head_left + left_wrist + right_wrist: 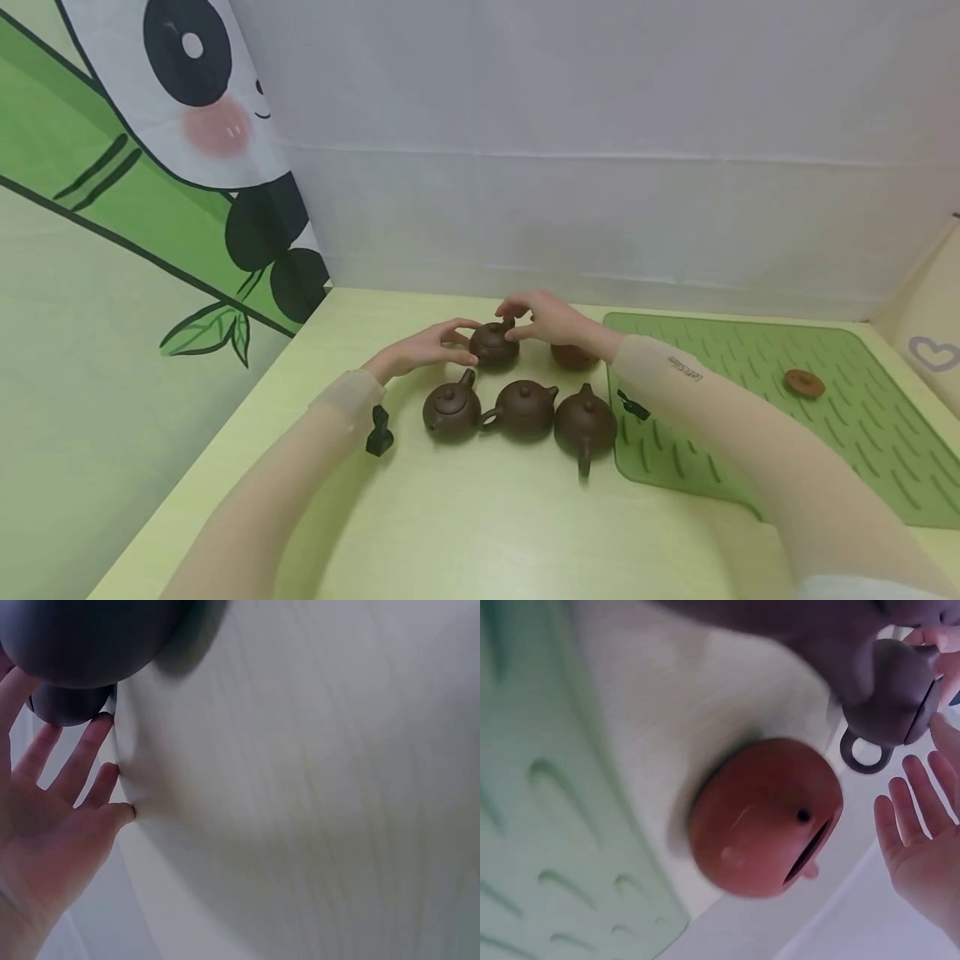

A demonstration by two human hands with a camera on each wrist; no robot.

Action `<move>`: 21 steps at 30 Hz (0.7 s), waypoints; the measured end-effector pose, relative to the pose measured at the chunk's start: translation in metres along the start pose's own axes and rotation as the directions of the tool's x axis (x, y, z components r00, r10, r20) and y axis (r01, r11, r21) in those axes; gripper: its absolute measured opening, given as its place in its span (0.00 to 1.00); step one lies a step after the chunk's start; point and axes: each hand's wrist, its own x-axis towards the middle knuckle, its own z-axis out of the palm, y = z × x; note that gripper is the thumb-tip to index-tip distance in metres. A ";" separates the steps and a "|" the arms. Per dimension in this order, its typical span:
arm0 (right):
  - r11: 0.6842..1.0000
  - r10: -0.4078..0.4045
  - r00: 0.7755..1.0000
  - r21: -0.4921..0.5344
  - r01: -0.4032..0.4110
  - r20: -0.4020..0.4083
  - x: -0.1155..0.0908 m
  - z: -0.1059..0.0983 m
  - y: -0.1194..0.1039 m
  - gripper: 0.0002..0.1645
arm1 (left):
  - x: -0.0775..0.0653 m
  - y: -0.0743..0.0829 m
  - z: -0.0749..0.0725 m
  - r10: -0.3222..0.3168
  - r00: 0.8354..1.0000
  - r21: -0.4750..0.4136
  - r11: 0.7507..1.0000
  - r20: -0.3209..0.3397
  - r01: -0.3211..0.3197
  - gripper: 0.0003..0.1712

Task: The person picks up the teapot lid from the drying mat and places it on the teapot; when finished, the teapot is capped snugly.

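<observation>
A dark brown teapot (495, 347) stands at the back of the table between both hands. My left hand (431, 345) holds it from the left, thumb on the near side and fingers on the far side. In the left wrist view, fingertips touch its body (69, 706). My right hand (551, 317) is over the pot's top right, thumb and forefinger at the lid; whether they pinch it is hidden. Its other fingers (900, 814) extend loosely. The handle loop (867, 769) is free. Behind the right wrist sits a reddish-brown teapot (761, 817), its mouth uncovered.
Three dark teapots stand in front: left (450, 417), middle (523, 417) and right (585, 427). A green textured mat (697, 342) covers the table's right side, with a reddish lid (804, 383) on it. White cloth (600, 225) hangs behind.
</observation>
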 end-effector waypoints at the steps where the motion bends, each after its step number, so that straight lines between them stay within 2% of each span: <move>1: 1.000 0.002 1.000 0.000 -0.002 0.002 -0.003 -0.002 0.002 0.24 | 0.000 0.001 0.000 -0.002 1.000 0.009 1.000 0.002 0.002 0.39; 8: 1.000 0.017 1.000 0.013 -0.017 -0.016 -0.029 -0.019 0.024 0.27 | 0.000 0.007 0.000 0.012 1.000 0.077 0.997 0.016 -0.014 0.40; 15: 0.994 0.087 0.994 0.070 -0.082 -0.064 -0.057 -0.045 0.048 0.28 | 0.001 0.010 -0.002 0.025 1.000 0.135 0.990 0.015 -0.027 0.41; 21: 0.992 0.117 0.986 0.069 -0.110 -0.122 -0.082 -0.067 0.061 0.27 | 0.004 0.011 -0.004 0.033 0.999 0.180 0.983 0.021 -0.036 0.41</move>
